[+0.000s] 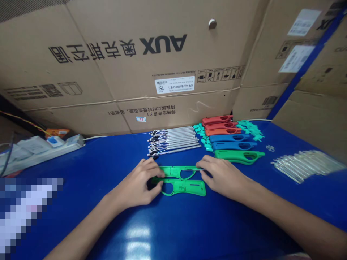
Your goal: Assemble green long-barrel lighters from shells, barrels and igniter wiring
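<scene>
Two green plastic shell halves lie side by side on the blue table (173,224): the far half (177,171) and the near half (184,187). My left hand (139,184) pinches the left ends of both halves, fingers curled around them. My right hand (219,175) rests at their right ends, fingertips pressed on a thin metal rod (196,168) that lies along the far half.
Behind the halves lie a row of metal rods with wires (173,142), stacked red (218,124), blue (233,142) and green (240,156) shells, and small teal parts (206,139). Clear strips (303,164) lie at the right, a power strip (40,146) at the left. Cardboard boxes (162,54) wall the back.
</scene>
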Available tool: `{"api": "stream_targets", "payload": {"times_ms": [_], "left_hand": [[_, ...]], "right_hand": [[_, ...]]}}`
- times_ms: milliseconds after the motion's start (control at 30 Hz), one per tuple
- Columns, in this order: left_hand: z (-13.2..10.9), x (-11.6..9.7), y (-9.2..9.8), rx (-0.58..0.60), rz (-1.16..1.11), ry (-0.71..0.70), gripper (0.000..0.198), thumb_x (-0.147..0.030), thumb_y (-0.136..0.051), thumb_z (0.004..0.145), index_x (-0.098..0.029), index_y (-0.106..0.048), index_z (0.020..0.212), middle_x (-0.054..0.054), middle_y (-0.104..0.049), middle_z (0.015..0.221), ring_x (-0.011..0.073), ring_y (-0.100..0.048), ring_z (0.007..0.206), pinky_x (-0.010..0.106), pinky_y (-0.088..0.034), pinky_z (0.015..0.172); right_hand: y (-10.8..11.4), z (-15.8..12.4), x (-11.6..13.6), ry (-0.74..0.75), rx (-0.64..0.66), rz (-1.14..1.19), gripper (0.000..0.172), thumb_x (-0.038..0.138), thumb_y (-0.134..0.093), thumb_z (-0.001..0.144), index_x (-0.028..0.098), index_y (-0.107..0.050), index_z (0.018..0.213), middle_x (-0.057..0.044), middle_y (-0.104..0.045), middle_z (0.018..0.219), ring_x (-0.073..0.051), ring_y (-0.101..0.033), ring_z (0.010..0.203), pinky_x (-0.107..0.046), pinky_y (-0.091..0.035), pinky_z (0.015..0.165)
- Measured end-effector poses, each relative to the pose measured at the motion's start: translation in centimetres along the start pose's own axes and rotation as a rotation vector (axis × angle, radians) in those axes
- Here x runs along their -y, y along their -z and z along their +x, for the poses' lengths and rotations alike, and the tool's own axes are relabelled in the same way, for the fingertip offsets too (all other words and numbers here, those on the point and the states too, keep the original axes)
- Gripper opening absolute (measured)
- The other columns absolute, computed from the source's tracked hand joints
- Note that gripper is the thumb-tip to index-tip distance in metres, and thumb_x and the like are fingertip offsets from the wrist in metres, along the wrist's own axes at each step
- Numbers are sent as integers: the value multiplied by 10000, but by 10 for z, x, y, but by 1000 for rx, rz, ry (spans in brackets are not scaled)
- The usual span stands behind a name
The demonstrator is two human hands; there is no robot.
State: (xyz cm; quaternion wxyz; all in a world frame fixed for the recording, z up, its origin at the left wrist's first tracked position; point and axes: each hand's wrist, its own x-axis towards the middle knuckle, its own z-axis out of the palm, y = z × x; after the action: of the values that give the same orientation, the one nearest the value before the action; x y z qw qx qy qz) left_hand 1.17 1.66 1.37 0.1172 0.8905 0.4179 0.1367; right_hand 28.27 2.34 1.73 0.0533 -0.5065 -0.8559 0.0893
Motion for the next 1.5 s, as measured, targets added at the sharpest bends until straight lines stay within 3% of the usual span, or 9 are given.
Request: {"api": "stream_targets", "payload": {"times_ms": [233, 333, 433, 700, 1000, 1333, 1500], "left_hand": [[2, 1, 1, -4, 6, 1, 177, -250, -534, 849, -191, -685, 922, 60, -676, 892, 257, -593, 895, 592, -378, 975], [1, 1, 0, -5, 11, -2, 184, -250, -523, 854, -188, -681, 924, 61, -674, 897, 257, -592, 901, 582, -386, 973], [1, -1, -1, -8, 4, -15, 178, -246, -517, 854, -193, -674, 921, 58, -672, 890, 250, -592, 904, 575, -379, 984], [0, -8, -4, -23, -33, -68, 171, -224, -518, 841, -194, -668, 916, 56, -671, 878, 241, -596, 888, 522, -421, 957], [1, -9, -4, -24, -55, -69, 178, -239, -534, 843, -191, -680, 933, 59, -681, 893, 247, -599, 903, 522, -424, 949], [1, -9, -4, -26, -67, -81, 182, -254, -512, 901, -199, -685, 916, 48, -684, 878, 233, -613, 888, 515, -418, 966], [1, -7, -5, -18, -62, -84, 177, -260, -517, 901, -195, -678, 934, 52, -684, 888, 231, -605, 896, 511, -415, 957]], "right_hand": [[3, -1, -1, -76, -107, 121, 150, 175, -573, 832, 190, -713, 884, -38, -665, 855, -184, -621, 771, -285, -407, 662], [1, -3, 1, -3, -118, 252, 121, 202, -605, 799, 189, -708, 860, -17, -634, 784, -146, -576, 691, -257, -397, 619], [-2, -5, 5, 89, -90, 329, 194, 221, -623, 794, 191, -725, 957, -11, -619, 772, -129, -552, 655, -240, -396, 603], [-3, -6, 9, 95, 10, 279, 232, 211, -586, 830, 210, -754, 991, -22, -677, 750, -135, -565, 624, -233, -365, 576], [-3, -3, 7, 129, 2, 257, 182, 144, -560, 825, 200, -731, 856, -9, -680, 726, -129, -544, 604, -230, -316, 554], [-2, -4, 6, 160, -8, 216, 165, 60, -530, 761, 185, -583, 667, 21, -590, 646, -115, -476, 589, -239, -267, 550], [-1, -4, 6, 136, 0, 215, 146, 109, -544, 787, 196, -654, 747, 5, -644, 705, -124, -515, 610, -239, -277, 552]]}}
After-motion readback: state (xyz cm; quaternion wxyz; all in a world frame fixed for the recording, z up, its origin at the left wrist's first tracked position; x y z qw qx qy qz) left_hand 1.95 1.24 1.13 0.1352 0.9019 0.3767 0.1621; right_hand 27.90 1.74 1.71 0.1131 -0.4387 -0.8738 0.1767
